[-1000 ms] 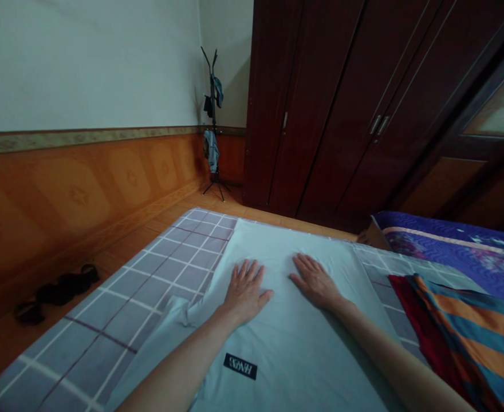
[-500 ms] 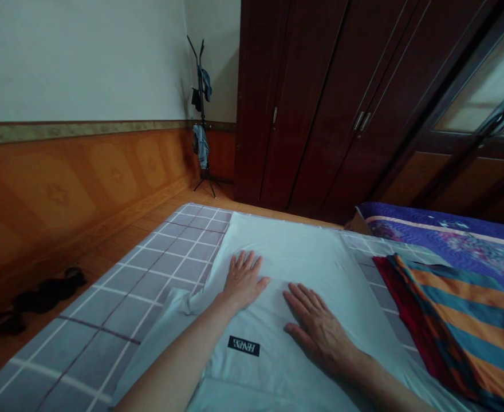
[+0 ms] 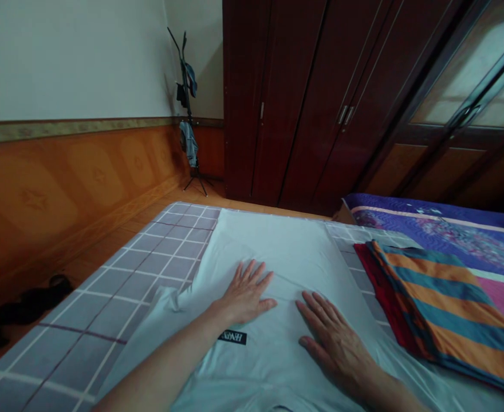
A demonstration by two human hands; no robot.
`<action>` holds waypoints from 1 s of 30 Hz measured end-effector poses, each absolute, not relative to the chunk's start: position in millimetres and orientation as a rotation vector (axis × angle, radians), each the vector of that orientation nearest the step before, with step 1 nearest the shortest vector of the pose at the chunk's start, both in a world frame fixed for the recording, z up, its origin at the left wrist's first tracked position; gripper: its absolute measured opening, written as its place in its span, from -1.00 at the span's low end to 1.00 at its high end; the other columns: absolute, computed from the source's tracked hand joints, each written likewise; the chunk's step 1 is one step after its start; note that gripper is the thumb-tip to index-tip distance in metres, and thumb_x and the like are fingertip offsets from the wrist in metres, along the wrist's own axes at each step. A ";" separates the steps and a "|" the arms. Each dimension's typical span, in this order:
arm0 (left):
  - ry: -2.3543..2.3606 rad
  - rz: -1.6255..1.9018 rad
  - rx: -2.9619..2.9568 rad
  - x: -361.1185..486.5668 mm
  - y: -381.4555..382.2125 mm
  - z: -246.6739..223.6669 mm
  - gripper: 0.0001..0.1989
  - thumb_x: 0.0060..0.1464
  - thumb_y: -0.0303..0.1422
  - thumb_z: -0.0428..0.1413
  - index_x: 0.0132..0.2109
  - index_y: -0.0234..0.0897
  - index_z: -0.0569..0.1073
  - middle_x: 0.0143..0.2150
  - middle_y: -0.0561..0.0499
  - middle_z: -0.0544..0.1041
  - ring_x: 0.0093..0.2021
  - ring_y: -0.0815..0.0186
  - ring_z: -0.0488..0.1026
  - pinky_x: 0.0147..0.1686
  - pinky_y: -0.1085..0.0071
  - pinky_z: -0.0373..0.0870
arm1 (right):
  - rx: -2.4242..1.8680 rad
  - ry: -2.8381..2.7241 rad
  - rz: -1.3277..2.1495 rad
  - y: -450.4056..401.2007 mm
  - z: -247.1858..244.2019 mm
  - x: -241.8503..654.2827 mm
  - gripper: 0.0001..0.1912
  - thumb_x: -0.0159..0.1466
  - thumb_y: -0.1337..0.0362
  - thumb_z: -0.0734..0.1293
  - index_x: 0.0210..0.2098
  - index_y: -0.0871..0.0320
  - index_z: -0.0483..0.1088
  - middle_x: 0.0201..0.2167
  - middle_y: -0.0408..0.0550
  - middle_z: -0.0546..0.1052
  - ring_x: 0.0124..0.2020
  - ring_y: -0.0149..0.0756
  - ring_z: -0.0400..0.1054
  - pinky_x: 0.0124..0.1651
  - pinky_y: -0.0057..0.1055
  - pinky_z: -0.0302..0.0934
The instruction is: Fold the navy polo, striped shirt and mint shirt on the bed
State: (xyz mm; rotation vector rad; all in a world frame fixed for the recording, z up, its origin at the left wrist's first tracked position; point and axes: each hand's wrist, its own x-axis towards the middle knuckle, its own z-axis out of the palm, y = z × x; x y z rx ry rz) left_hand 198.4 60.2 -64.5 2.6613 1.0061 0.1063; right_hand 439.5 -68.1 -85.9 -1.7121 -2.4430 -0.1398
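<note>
A pale T-shirt point(image 3: 273, 246) lies spread on a grey checked bedcover point(image 3: 149, 269), its far end near the bed's far edge. On its chest is a black label point(image 3: 235, 337) with white letters that read upside down; my left forearm covers part of it. My left hand point(image 3: 247, 292) rests flat on the shirt with fingers spread, just beyond the label. To the right, my right hand point(image 3: 335, 335) lies palm down on the cloth, fingers stretched out and thumb apart. Small creases run through the fabric between the two hands. Neither hand grips anything.
Folded clothes with orange and blue stripes point(image 3: 449, 297), with dark red cloth under them, lie at the right. Beyond is a purple patterned bedspread point(image 3: 449, 229). A dark red wardrobe point(image 3: 295, 103) and a coat stand point(image 3: 187, 103) stand behind. Dark shoes point(image 3: 32, 303) sit on the floor at left.
The view has turned slightly right. My left hand has drawn back toward me over the shirt, so its forearm now covers part of the label. My right hand has shifted right and toward me.
</note>
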 end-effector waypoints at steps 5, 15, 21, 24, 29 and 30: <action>1.127 -0.020 2.636 168.3 51.7 -58.0 -0.31 0.20 0.02 -0.11 0.37 -0.14 -0.06 0.41 -0.12 -0.20 0.38 0.01 -0.37 0.27 -0.10 -0.31 | -2.078 -2.096 -0.283 -95.4 -94.9 504.1 -0.38 0.28 -0.06 0.15 0.22 0.15 0.23 0.25 0.13 0.20 0.27 0.07 0.02 0.17 0.06 0.13; 1.270 0.039 2.684 104.0 28.0 -63.4 -0.34 0.20 0.03 -0.13 0.36 -0.11 -0.02 0.39 -0.06 -0.08 0.37 0.03 -0.17 0.28 -0.03 -0.16 | -2.008 -2.055 -0.336 -151.3 -100.3 516.8 -0.34 0.25 -0.03 0.20 0.29 0.00 0.09 0.30 -0.03 0.12 0.27 0.00 0.05 0.15 0.02 0.18; 0.280 0.139 2.941 138.7 -39.6 -61.8 -0.33 0.22 -0.01 -0.09 0.36 -0.13 -0.07 0.33 -0.12 0.14 0.31 0.06 0.08 0.23 0.04 0.08 | -2.063 -1.954 -0.177 -162.1 -88.2 513.4 -0.47 0.26 -0.03 0.18 0.17 0.00 0.28 0.22 -0.03 0.26 0.21 -0.06 0.16 0.16 -0.07 0.19; 0.092 0.473 3.045 163.8 -69.1 -72.3 -0.64 0.31 -0.30 -0.13 0.21 -0.14 0.19 0.17 -0.03 0.40 0.20 0.21 0.27 0.20 0.21 0.16 | -2.130 -1.725 -0.174 -174.3 -83.4 520.4 -0.48 0.27 -0.04 0.13 0.09 0.09 0.33 0.13 0.05 0.36 0.12 -0.07 0.26 0.11 -0.12 0.24; 0.010 0.667 3.063 186.7 -82.8 -73.0 -0.92 0.23 -0.43 -0.01 -0.20 -0.22 0.38 -0.33 0.07 0.51 -0.31 0.36 0.44 -0.24 0.45 0.36 | -2.313 -1.568 -0.199 -206.8 -80.0 529.8 -0.43 0.20 -0.15 0.14 -0.03 0.12 0.39 -0.07 0.13 0.48 -0.06 0.02 0.36 -0.03 -0.06 0.26; 0.002 0.618 3.071 189.4 -81.5 -69.1 -0.93 0.19 -0.44 0.03 -0.29 -0.25 0.37 -0.41 0.08 0.47 -0.39 0.36 0.41 -0.35 0.45 0.33 | -2.364 -1.545 -0.214 -212.3 -78.2 529.3 -0.40 0.18 -0.18 0.14 -0.06 0.13 0.40 -0.12 0.15 0.49 -0.11 0.05 0.37 -0.06 -0.04 0.26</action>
